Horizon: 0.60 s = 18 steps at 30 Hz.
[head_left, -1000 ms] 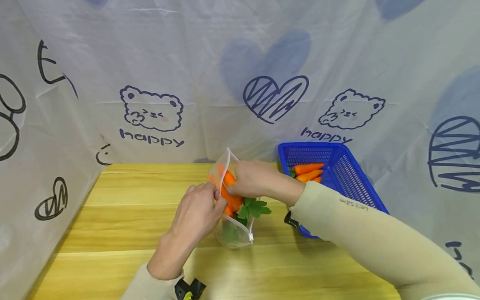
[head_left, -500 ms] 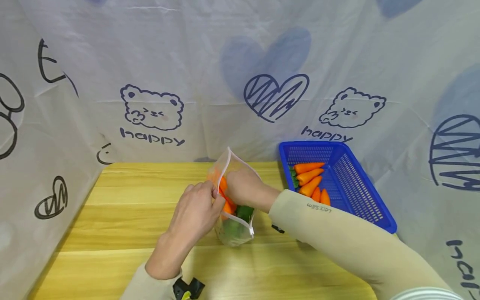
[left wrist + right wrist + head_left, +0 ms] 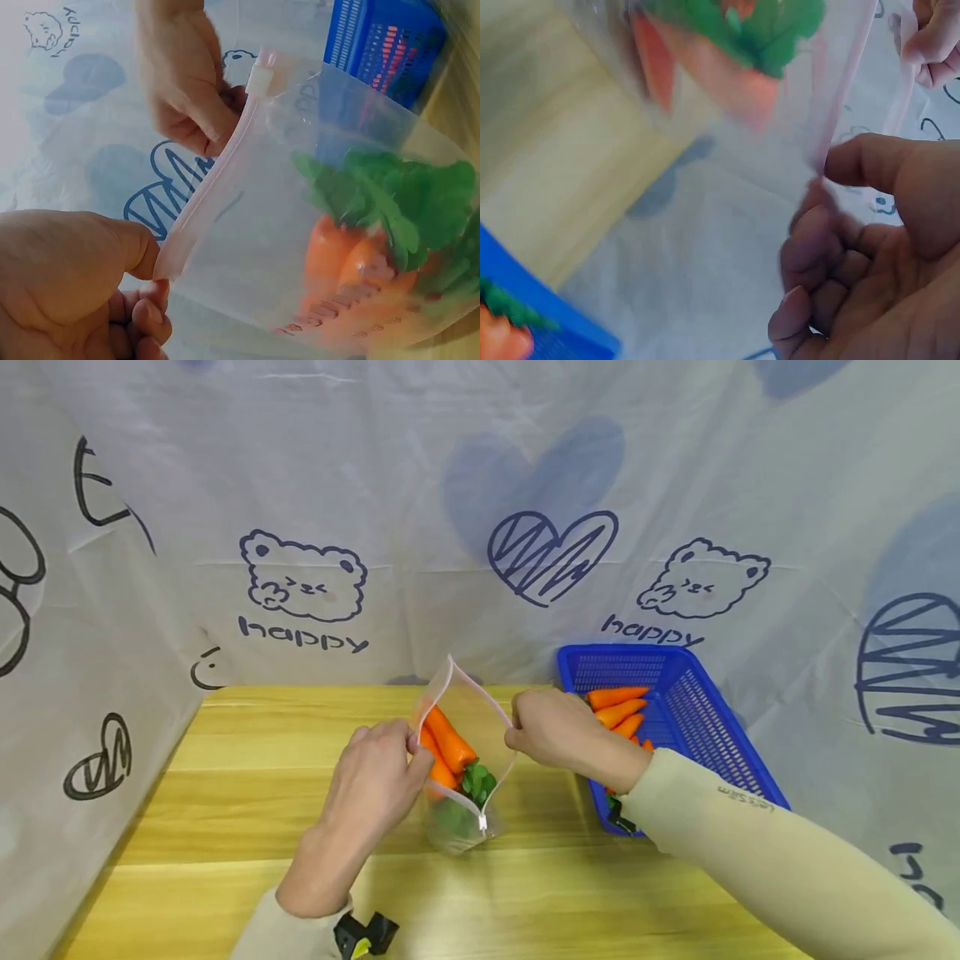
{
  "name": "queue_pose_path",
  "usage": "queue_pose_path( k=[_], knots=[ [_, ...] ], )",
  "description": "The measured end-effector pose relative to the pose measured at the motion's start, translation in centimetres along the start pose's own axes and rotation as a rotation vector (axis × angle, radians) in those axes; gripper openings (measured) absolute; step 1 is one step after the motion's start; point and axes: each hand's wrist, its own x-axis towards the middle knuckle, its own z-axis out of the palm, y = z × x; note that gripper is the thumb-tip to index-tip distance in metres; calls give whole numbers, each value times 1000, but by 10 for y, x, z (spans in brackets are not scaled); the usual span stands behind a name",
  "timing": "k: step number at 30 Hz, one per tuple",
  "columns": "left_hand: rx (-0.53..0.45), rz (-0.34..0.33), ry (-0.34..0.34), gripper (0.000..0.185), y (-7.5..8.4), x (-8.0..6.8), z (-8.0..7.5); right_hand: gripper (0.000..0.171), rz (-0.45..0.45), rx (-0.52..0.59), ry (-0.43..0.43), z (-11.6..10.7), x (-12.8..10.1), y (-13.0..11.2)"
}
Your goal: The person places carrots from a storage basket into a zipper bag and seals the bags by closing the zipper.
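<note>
Clear plastic zip bag [image 3: 453,839] is centre, toward the far edge of the worktop [image 3: 262,802], mouth spread. From my end I can't tell whether its base bears on the wood. Left hand [image 3: 378,772] pinches the left rim, thumb against fingers; right hand [image 3: 558,731] has the opposite rim in a similar pinch. Orange carrots [image 3: 452,742] with green tops [image 3: 477,783] sit inside, at least two; right wrist feed is blurred, so I won't swear to a count. White slider [image 3: 482,822] is at the near end of the zip. Blue basket [image 3: 708,710] stands at the worktop's far right corner with more carrots [image 3: 617,697] in it.

Handling, my read: bag is light, limp and a bit slippery, and the walls will fold if one side is let go. I'd take it by the stiffer zip strip, fingers narrow, rather than the film. Carrots look firm and smooth; I'd grip mid-body and spare the leaves.
</note>
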Motion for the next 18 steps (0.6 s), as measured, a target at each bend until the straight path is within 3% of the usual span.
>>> queue_pose_path(
  k=[6,18],
  knots=[
    [160,64,126,21,-8,3,-3,19,18,109,18,8,-2,4],
    [275,207,162,26,-16,5,-2,19,-39,186,52,20,-3,5]
  ],
)
